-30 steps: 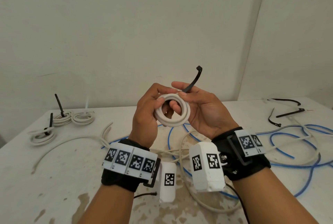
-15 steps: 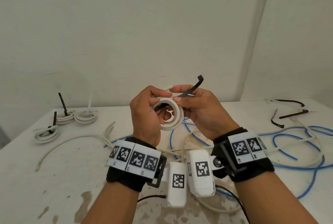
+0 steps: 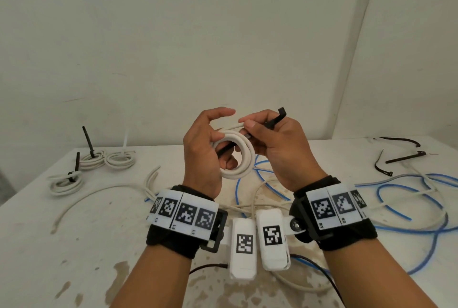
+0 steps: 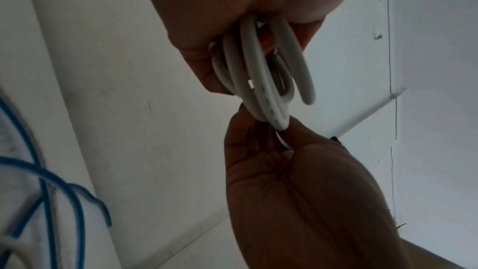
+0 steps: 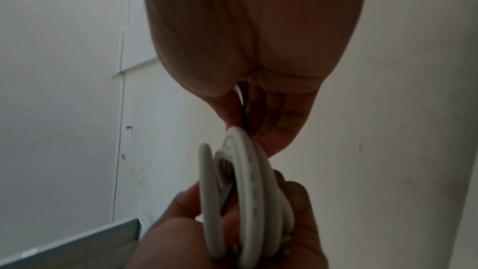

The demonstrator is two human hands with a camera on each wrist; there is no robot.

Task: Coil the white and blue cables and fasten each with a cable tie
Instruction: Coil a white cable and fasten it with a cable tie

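Note:
My left hand (image 3: 210,149) holds a small coil of white cable (image 3: 239,161) in the air above the table, fingers curled round its left side. A black cable tie (image 3: 273,121) runs through the middle of the coil, and my right hand (image 3: 267,139) pinches it at the coil's top, its head sticking up to the right. The left wrist view shows the white coil (image 4: 261,81) edge-on, with the right hand's fingertips (image 4: 248,124) at its rim. Seen from the right wrist, the coil (image 5: 245,191) sits in the left hand's fingers. Loose blue cable (image 3: 396,198) lies on the table at the right.
Three tied white coils (image 3: 94,159) lie at the table's back left. Spare black cable ties (image 3: 401,156) lie at the back right. Loose white cable (image 3: 99,193) trails across the stained white table (image 3: 74,245), tangled with blue cable under my wrists. A wall stands close behind.
The tie's tail has gone through the coil's centre. The right hand shifted from cradling the coil to pinching the tie at its top, and both hands drew slightly closer.

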